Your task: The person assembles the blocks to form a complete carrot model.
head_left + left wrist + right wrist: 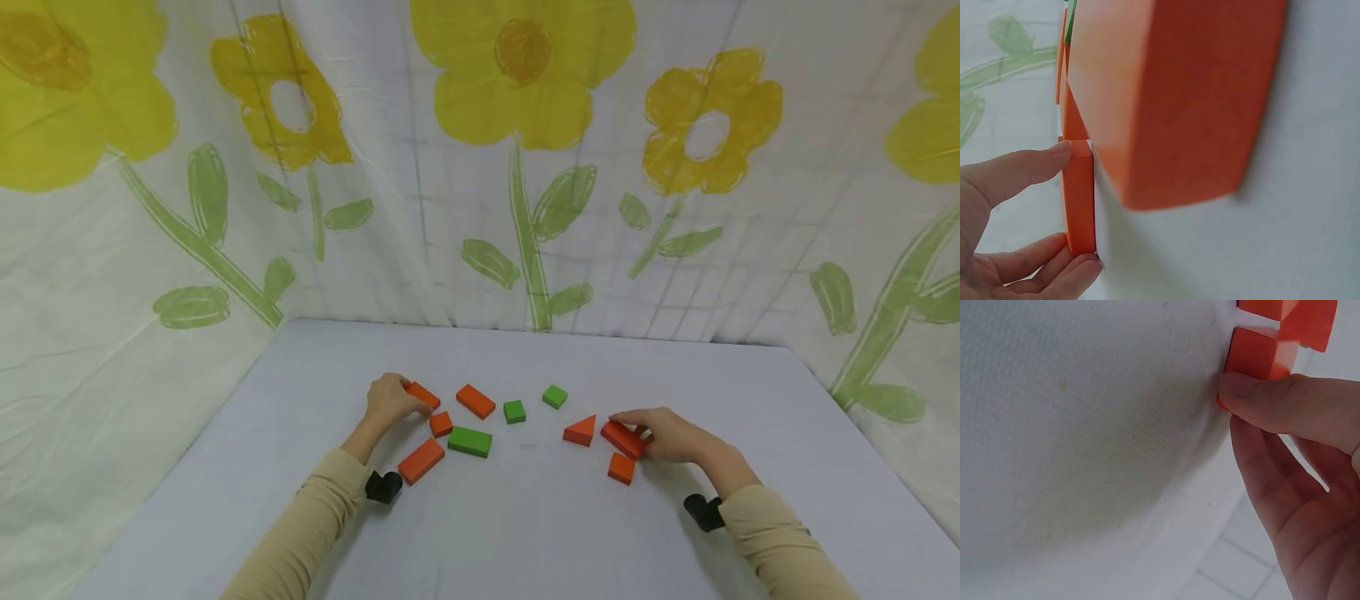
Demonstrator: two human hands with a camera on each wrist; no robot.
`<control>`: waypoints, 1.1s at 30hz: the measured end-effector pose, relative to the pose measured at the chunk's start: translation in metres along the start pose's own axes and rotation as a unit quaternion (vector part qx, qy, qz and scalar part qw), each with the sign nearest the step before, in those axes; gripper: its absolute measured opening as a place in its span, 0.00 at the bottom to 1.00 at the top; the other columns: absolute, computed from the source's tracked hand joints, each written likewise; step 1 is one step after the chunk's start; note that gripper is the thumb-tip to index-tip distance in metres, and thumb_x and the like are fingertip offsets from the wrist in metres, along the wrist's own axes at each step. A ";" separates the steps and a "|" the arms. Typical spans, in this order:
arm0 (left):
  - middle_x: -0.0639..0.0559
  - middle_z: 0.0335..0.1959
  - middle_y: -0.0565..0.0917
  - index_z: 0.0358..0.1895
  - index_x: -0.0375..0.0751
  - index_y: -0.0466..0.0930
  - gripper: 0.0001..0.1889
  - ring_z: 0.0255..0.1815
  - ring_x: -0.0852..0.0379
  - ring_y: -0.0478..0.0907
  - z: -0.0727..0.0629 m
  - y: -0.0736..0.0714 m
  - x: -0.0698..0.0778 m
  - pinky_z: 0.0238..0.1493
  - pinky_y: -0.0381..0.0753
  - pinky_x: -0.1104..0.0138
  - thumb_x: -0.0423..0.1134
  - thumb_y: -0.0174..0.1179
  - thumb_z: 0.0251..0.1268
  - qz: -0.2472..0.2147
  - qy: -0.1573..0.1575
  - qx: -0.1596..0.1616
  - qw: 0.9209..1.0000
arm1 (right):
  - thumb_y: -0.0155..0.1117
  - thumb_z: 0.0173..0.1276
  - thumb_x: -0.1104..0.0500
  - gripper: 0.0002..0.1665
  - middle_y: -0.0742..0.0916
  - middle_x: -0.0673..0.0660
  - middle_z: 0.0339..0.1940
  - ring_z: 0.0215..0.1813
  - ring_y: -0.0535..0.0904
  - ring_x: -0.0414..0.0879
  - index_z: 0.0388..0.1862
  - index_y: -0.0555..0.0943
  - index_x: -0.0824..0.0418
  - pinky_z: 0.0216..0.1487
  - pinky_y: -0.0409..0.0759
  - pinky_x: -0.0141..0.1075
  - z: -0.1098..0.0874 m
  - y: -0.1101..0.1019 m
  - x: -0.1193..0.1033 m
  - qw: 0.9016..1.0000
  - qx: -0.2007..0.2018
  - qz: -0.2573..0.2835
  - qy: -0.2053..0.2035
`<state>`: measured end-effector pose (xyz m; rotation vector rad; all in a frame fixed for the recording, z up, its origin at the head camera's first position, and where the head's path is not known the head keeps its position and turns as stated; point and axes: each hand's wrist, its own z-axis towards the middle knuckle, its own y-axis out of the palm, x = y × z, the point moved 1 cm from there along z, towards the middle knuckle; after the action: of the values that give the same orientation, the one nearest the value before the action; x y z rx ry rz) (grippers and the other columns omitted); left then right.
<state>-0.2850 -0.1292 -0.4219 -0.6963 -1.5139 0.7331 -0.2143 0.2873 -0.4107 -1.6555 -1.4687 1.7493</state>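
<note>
At the left of the table, my left hand (392, 401) pinches an orange rectangular block (424, 395) by its ends, thumb on one end and fingers at the other in the left wrist view. A small orange cube (441, 424) lies close by its thumb. A larger orange block (1197, 106) looms near the left wrist camera. On the right, my right hand (666, 433) holds a red rectangular block (624, 439) between thumb and fingers. Beside that block are a red triangular block (581, 431) and an orange cube (621, 468).
Between the hands lie a green rectangular block (470, 442), an orange block (476, 401) and two green cubes, one nearer (514, 412) and one farther (555, 396). Another orange block (422, 461) lies by the left wrist. A flowered curtain (360, 275) hangs behind the white table (525, 533).
</note>
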 end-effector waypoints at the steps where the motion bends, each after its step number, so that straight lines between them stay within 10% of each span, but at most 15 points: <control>1: 0.30 0.48 0.80 0.51 0.21 0.78 0.33 0.48 0.37 0.77 0.000 0.000 0.000 0.46 0.78 0.53 0.39 0.76 0.42 -0.001 0.000 -0.001 1.000 | 0.58 0.53 0.81 0.36 0.78 0.70 0.58 0.50 0.77 0.60 0.64 0.73 0.70 0.47 0.80 0.47 0.000 0.000 0.000 1.000 -0.001 -0.003 -0.005; 17: 0.31 0.49 0.80 0.53 0.21 0.76 0.32 0.45 0.40 0.77 -0.007 -0.007 -0.008 0.46 0.77 0.53 0.38 0.73 0.43 -0.053 0.030 -0.004 0.998 | 0.60 0.51 0.81 0.35 0.81 0.67 0.53 0.47 0.78 0.57 0.62 0.73 0.73 0.40 0.80 0.42 0.002 -0.001 -0.008 1.000 0.004 -0.016 -0.001; 33: 0.40 0.45 0.81 0.53 0.27 0.78 0.29 0.46 0.45 0.75 -0.038 -0.004 0.023 0.47 0.77 0.55 0.35 0.75 0.46 -0.077 0.110 -0.046 0.990 | 0.67 0.53 0.76 0.32 0.82 0.68 0.49 0.43 0.78 0.54 0.59 0.72 0.78 0.40 0.80 0.43 0.000 -0.001 -0.008 0.999 0.022 -0.031 0.020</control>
<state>-0.2484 -0.1117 -0.4031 -0.6963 -1.3874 0.4570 -0.2125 0.2815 -0.4061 -1.5956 -1.4379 1.6949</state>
